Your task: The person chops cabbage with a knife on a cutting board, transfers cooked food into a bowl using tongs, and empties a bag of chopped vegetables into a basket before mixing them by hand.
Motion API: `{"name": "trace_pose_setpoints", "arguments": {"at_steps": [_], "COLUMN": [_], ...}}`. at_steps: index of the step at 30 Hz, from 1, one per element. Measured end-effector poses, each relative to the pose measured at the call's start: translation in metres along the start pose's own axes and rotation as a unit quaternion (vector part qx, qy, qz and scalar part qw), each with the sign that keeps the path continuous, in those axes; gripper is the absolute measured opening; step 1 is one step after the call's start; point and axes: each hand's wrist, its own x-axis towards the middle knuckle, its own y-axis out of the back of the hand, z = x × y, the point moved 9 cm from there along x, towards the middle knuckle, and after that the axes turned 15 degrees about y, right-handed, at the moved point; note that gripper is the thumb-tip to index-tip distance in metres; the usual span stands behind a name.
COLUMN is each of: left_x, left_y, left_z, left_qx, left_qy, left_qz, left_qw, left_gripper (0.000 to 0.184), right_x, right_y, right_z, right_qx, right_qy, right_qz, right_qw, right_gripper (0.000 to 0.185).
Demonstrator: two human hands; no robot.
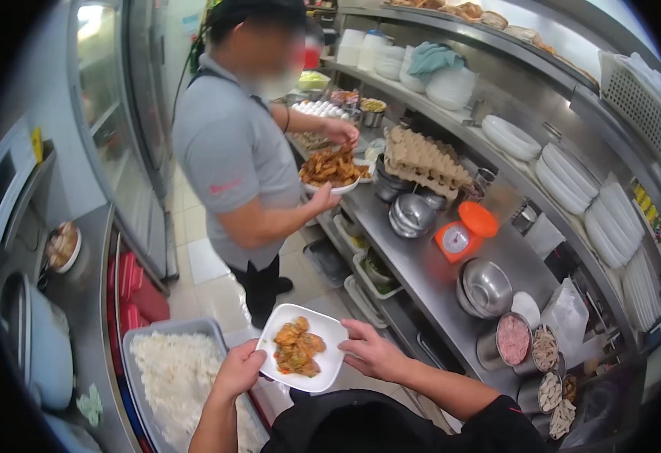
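Observation:
Between my two hands I hold a white square plate (333, 368) with browned, sauced pieces of food (298, 349) in it. My left hand (240, 368) grips the plate's left rim, and my right hand (370, 349) has hold of its right edge. The plate looks roughly level above the floor. To the left, near my left forearm, stands a large grey tub (213, 326) of white rice (175, 364). Ahead of me a co-worker in a grey shirt (232, 143) holds a white bowl (338, 189) heaped with brown fried food (334, 166).
A steel counter (402, 253) on the right carries an orange scale (455, 238), metal bowls (486, 287), egg trays (425, 158) and metal pots of ingredients (513, 338). White plates (568, 177) line the shelf above. Left are a blue bucket (47, 351) and red containers (141, 291).

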Motion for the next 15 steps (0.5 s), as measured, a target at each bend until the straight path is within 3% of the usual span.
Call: {"name": "trace_pose_setpoints", "arguments": {"at_steps": [6,10,13,15], "left_x": [0.121,0.193,0.227,0.241], "left_y": [-0.060,-0.118,-0.159,-0.190], "left_z": [0.132,0.183,0.222,0.248], "left_qx": [0.110,0.082,0.094,-0.017], "left_qy": [-0.028,-0.023,-0.032,0.011], "left_qz": [-0.144,-0.259,-0.292,-0.324], "left_qw": [0.983,0.962,0.951,0.946], "left_gripper": [0.026,0.026,0.033,0.042], "right_x": [0.020,0.024,0.029,0.034], "right_y": [0.089,0.146,0.190,0.224], "right_z": [0.056,0.082,0.104,0.120], "right_qx": [-0.153,-0.222,-0.266,-0.293], "right_qy": [-0.008,-0.044,-0.059,-0.057], "right_qz": [0.028,0.052,0.053,0.050], "right_qw": [0.988,0.973,0.961,0.953], "right_gripper": [0.026,0.028,0.029,0.030]}}
